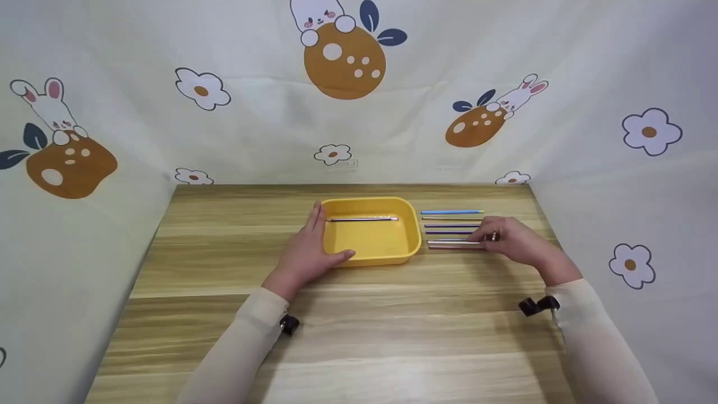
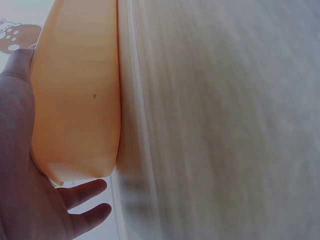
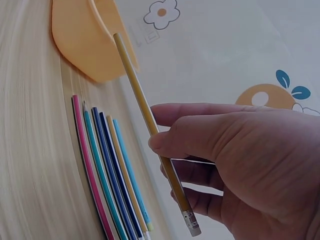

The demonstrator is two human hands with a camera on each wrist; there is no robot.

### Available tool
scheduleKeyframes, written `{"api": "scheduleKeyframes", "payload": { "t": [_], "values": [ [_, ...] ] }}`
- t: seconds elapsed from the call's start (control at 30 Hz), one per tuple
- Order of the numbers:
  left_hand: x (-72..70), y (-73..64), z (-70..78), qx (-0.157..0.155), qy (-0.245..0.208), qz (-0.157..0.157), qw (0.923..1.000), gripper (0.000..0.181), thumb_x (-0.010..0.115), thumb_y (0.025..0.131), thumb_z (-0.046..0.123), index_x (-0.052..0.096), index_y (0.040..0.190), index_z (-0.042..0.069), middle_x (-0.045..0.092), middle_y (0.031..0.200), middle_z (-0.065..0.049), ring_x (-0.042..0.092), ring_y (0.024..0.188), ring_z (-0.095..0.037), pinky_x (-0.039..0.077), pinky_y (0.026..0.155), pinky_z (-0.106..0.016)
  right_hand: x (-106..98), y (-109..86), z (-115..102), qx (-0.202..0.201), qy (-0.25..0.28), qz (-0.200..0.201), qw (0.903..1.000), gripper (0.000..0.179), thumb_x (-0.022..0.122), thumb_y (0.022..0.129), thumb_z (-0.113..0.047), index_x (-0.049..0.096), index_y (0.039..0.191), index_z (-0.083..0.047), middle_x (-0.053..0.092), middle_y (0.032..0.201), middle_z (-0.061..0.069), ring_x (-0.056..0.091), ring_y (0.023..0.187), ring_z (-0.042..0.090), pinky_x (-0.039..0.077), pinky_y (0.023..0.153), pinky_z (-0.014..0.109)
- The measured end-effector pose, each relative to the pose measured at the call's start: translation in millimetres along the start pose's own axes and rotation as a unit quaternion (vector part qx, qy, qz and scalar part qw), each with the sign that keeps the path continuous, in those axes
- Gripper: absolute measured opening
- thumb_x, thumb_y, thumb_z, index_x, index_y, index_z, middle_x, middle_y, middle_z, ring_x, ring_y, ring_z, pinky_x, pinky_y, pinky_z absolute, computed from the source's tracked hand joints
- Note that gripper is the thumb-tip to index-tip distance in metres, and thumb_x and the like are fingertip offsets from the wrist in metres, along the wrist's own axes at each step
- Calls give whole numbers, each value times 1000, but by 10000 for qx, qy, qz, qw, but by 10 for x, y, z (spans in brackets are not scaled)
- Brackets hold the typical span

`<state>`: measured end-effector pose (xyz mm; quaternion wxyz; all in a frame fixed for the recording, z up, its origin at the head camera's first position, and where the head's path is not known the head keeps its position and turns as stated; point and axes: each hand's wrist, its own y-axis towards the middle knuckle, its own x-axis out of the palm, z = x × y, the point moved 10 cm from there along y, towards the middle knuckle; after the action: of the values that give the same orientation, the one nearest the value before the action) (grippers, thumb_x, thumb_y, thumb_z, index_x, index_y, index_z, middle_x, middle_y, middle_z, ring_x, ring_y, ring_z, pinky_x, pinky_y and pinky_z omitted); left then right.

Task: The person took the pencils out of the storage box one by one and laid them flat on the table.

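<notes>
My left hand (image 1: 303, 252) holds the left side of a yellow plastic box (image 1: 416, 238), its thumb over the front rim. In the left wrist view, two outstretched fingers (image 2: 90, 220) show past the box's end. One dark-striped pencil (image 1: 362, 219) lies inside near the back wall. Between thumb and fingers, my right hand (image 1: 513, 241) pinches a yellow pencil (image 3: 140, 102) with a white eraser end, raised over a row of pencils. That row, right of the box, includes a pink pencil (image 3: 89, 160), a teal one (image 3: 102, 170) and a light blue one (image 1: 451, 212).
Everything stands on a wood-grain table (image 1: 359, 336). A pale curtain (image 1: 252, 140) printed with rabbits and flowers encloses its back and sides. Small black devices are strapped at both wrists.
</notes>
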<state>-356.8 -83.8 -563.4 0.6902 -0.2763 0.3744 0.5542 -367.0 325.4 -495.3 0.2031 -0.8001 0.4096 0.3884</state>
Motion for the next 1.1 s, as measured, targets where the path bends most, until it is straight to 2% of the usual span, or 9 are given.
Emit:
{"api": "scheduleKeyframes", "payload": {
  "t": [0.2,0.43,0.63,0.8,0.97,1.1],
  "values": [
    [-5,3,4,2,84,22,10000,132,77,91,75,7,177,4,4,186,-14,54,146,-51,47,118,-64,7,-43,110,167,-52,-3,9998,28,76,100,8,86,120,-8,78,110,5,64,92,16,53,79,27],
    [-7,6,-5,9,35,8,10000,132,76,91,76,7,177,3,3,186,-13,51,148,-51,46,119,-62,51,-67,205,260,40,22,9997,29,76,100,7,88,118,-12,77,106,1,59,87,13,51,75,27],
    [5,11,-12,-6,64,-4,10000,131,75,91,76,6,178,5,2,186,-13,51,147,-52,44,121,-64,138,-67,256,132,293,121,9994,33,73,95,15,87,116,-6,78,104,9,60,87,12,50,75,24],
    [10,9,-17,-17,63,-24,10000,133,72,90,81,5,178,6,1,186,-12,50,148,-52,42,122,-64,201,-80,273,-76,329,231,9992,30,76,93,15,87,113,-4,79,104,10,61,89,13,50,75,23],
    [1,10,-12,41,181,47,9998,136,68,88,88,6,178,6,2,187,-11,56,143,-52,46,119,-64,248,-102,327,-55,511,270,9983,24,78,92,13,86,110,0,79,104,12,64,91,17,51,76,22],
    [1,8,-10,55,201,81,9998,136,69,88,87,6,178,6,2,187,-10,58,141,-52,44,119,-67,289,-109,391,15,528,254,9983,23,78,93,12,86,110,0,79,107,12,66,95,21,52,79,21]
  ]
}}
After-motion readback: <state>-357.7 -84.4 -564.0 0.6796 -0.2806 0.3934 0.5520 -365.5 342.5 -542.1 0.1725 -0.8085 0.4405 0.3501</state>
